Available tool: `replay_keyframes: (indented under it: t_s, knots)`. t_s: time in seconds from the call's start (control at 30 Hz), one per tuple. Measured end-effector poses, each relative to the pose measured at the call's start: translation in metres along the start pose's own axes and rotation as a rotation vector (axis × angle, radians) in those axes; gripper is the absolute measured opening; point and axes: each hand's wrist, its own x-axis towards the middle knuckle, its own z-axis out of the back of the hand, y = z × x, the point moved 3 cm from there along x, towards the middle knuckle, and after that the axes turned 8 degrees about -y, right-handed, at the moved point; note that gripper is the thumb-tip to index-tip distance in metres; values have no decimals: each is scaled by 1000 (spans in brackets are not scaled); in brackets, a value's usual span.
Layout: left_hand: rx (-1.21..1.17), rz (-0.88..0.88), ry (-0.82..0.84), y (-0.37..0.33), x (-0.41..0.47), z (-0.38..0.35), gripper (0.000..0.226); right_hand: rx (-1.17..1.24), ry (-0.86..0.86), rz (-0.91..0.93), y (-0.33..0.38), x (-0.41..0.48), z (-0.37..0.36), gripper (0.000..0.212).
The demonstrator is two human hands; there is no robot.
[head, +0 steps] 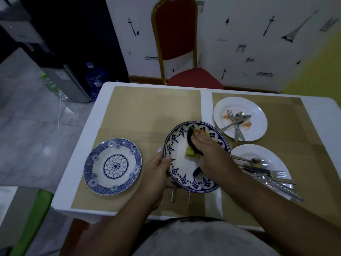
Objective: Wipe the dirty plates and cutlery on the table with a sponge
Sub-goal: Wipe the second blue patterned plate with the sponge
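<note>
My left hand (156,174) grips the left rim of a blue-and-white patterned plate (180,169), held tilted above the table. My right hand (208,152) holds a yellow sponge (190,151) with a dark scouring side and presses it onto the plate's inside. A white plate (256,111) at the back right has orange smears and carries a fork and spoons (237,124). Another white plate (265,154) at the right holds a pile of several spoons, forks and knives (267,174).
A blue floral plate (112,166) lies at the left on the brown table covering (147,108). Two cutlery handles (181,196) stick out under the held plate. A red chair (177,52) stands behind the table. Water bottles (94,78) stand on the floor at the left.
</note>
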Motion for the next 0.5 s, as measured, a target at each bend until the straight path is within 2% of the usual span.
replay_keyframes:
  t_s: [0.1,0.2,0.3,0.4,0.5]
  knots:
    - [20,-19,14,0,3,-1,25,126,168,197,24,-16,-12,67]
    - [-60,33,-48,2,7,5,24,115,297,342,29,-33,-12,57]
    - [-120,62,-85,4,9,11,23,80,302,306,17,-41,-1,51]
    - [-107,54,-96,6,8,12,24,16,396,253,12,-49,4,55]
    - [-64,44,-50,2,5,7,25,138,390,303,25,-48,3,62]
